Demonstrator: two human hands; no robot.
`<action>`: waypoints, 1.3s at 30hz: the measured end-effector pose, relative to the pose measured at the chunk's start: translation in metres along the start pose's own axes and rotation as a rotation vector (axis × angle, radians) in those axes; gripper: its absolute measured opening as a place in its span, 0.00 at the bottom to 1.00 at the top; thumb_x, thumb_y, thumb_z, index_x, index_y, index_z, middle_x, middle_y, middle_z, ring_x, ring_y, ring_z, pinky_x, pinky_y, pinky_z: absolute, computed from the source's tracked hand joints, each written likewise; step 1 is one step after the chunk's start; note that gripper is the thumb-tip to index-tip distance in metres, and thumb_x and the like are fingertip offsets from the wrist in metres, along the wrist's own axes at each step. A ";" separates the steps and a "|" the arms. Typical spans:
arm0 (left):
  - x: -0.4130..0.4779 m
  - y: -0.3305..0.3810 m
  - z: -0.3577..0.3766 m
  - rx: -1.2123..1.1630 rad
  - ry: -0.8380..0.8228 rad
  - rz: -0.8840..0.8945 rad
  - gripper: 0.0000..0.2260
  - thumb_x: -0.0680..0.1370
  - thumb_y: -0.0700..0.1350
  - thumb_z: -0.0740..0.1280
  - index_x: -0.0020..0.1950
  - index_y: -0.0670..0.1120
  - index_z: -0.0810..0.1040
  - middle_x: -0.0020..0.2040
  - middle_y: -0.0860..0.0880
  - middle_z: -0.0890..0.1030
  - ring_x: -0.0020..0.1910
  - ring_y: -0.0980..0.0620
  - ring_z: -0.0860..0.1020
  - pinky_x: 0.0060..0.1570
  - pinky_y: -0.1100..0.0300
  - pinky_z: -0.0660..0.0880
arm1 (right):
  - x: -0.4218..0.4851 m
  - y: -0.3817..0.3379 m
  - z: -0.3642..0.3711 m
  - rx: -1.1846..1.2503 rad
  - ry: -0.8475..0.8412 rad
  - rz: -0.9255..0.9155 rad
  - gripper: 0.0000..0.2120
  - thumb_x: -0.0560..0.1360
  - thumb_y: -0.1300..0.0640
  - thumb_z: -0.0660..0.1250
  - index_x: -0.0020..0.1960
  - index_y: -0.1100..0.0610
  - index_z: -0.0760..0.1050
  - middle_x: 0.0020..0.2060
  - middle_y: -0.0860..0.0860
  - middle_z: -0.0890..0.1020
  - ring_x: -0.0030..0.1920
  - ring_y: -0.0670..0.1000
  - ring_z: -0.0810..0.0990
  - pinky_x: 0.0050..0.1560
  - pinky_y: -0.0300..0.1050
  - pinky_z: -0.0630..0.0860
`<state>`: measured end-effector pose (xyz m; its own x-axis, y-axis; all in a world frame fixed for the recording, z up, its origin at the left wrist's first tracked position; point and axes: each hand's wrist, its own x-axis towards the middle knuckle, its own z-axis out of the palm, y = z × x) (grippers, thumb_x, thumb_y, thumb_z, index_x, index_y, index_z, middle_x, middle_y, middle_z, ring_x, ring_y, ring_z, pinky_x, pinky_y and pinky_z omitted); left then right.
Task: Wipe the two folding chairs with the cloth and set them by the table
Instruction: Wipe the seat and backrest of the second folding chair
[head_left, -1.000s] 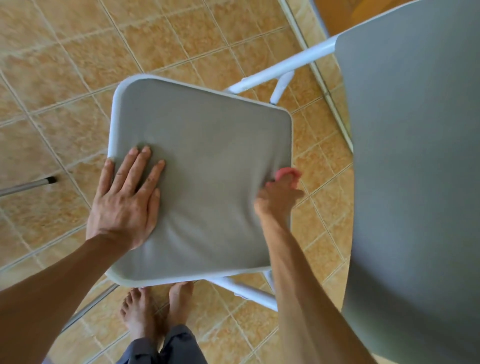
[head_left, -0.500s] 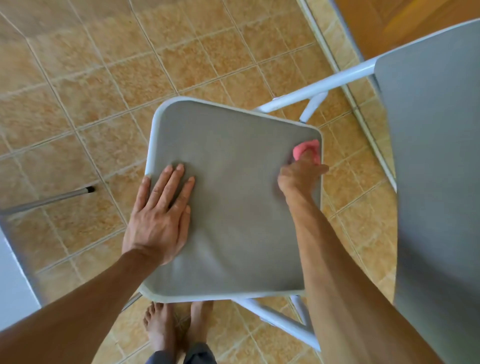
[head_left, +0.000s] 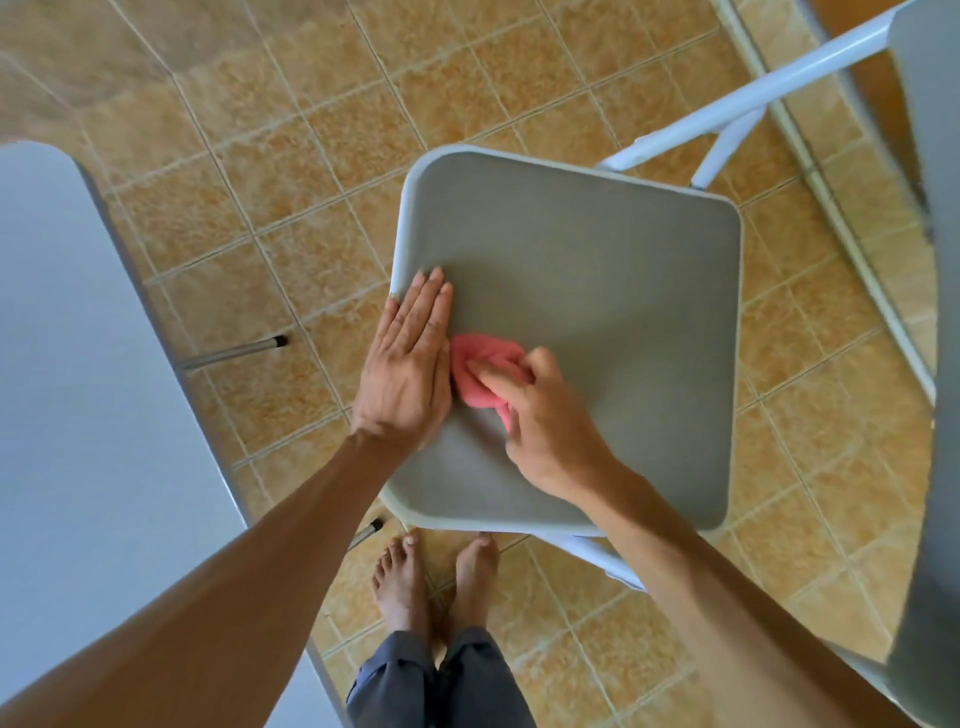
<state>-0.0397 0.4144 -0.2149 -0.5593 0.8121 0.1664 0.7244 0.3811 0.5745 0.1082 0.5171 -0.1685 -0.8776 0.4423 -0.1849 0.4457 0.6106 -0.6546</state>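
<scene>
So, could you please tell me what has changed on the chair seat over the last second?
The right hand has swept the pink cloth from the seat's right edge across to its left side, next to the left hand. The left hand stays pressed flat on the grey chair seat, and the cloth stays gripped.

Left hand (head_left: 408, 364) flat, fingers straight and together, palm down; right hand (head_left: 540, 415) curled closed with fingers bunched, both forearms stretched forward, bare feet (head_left: 436, 582) together below.
</scene>
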 end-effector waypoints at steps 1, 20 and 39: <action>0.001 0.001 0.000 -0.008 0.008 -0.007 0.21 0.83 0.39 0.55 0.77 0.37 0.65 0.78 0.41 0.64 0.79 0.44 0.59 0.76 0.42 0.58 | -0.018 0.000 0.001 0.016 -0.045 -0.005 0.30 0.72 0.71 0.69 0.68 0.47 0.78 0.53 0.49 0.69 0.52 0.58 0.77 0.57 0.42 0.73; -0.001 0.004 0.002 0.162 -0.062 -0.004 0.23 0.82 0.39 0.56 0.78 0.40 0.63 0.79 0.44 0.62 0.80 0.46 0.57 0.79 0.49 0.50 | 0.040 0.032 -0.025 -0.101 0.387 0.429 0.25 0.68 0.61 0.58 0.59 0.46 0.82 0.54 0.59 0.73 0.52 0.59 0.76 0.54 0.46 0.70; -0.005 0.099 -0.090 -0.110 -0.792 -0.403 0.20 0.83 0.57 0.57 0.71 0.53 0.75 0.65 0.51 0.79 0.68 0.46 0.73 0.69 0.54 0.67 | -0.106 -0.055 -0.099 0.491 -0.053 0.505 0.28 0.73 0.77 0.58 0.54 0.45 0.78 0.48 0.35 0.82 0.50 0.30 0.80 0.50 0.24 0.71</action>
<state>-0.0012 0.4082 -0.0868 -0.2907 0.7083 -0.6433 0.4677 0.6917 0.5503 0.1940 0.5016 -0.0399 -0.5976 0.5532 -0.5803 0.6803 -0.0333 -0.7322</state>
